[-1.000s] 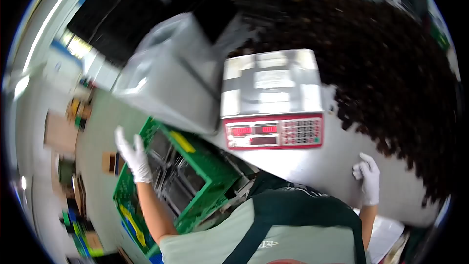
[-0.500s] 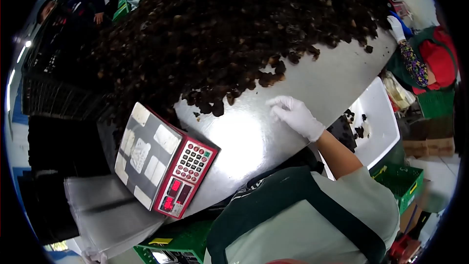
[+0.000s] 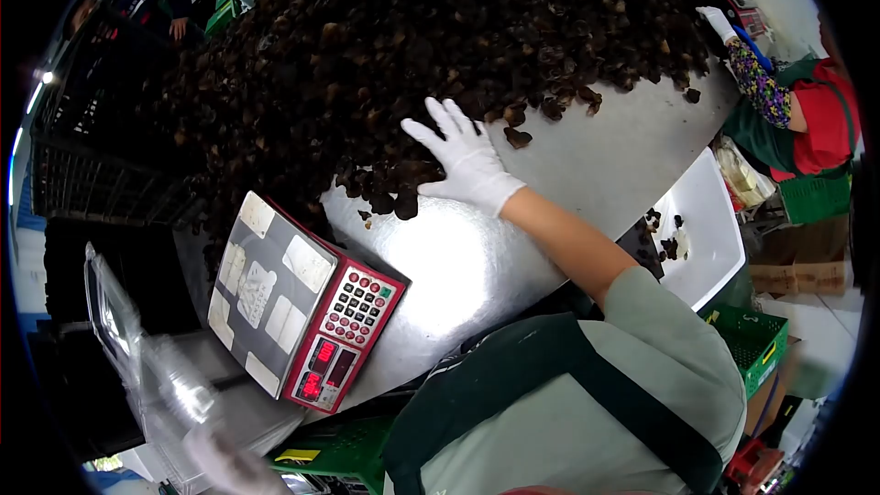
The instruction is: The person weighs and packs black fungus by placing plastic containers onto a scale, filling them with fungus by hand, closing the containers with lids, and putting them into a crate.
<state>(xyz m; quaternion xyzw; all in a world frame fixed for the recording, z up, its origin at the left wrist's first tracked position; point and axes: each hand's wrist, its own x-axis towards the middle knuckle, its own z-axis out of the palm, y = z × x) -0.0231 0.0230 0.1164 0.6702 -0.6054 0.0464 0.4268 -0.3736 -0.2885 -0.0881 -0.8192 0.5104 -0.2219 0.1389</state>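
The right hand (image 3: 467,160), in a white glove, is extended palm down with the fingers spread apart at the near edge of a large heap of dark brown, irregular pieces (image 3: 440,32). Whether the fingertips touch the heap cannot be determined. The heap covers the far part of a smooth, grey metal table (image 3: 596,151). The left hand (image 3: 229,463), white-gloved and blurred by motion, is at the near left, clamped on the near end of a clear, thin-walled plastic container (image 3: 183,385). The container is tilted, left of a red and grey electronic scale (image 3: 307,307) with lit red digits. A green, slotted plastic crate (image 3: 353,454) is located below the table's near left edge; a white, rectangular plastic tub (image 3: 724,229) is located at right.
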